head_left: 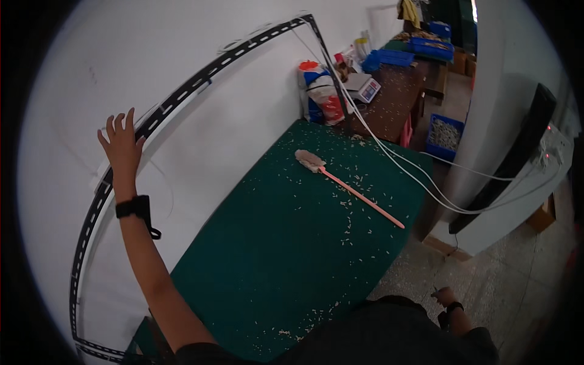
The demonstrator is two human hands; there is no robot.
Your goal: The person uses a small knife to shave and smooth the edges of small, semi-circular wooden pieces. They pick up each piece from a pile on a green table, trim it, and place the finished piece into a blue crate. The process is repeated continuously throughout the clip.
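Note:
My left hand (121, 146) is raised at the wall with its fingers spread. It is at the black slotted metal bar (182, 92), its thumb close to or touching the bar; nothing shows in its grasp. Low at the right, my right hand (446, 297) hangs beside my body above the floor. Its fingers look curled, and a small dark tip shows by them, too small to name. A duster (362, 198) with a pink handle and a fluffy greyish head lies on the green-topped table (261, 243), apart from both hands. Small pale bits are scattered around it.
White cables (389, 153) hang from the frame across the table's far right corner toward a dark monitor (517, 152). Beyond are a brown table (392, 100) with a scale (363, 89), stuffed bags (322, 91), and a blue crate (444, 137) on the floor.

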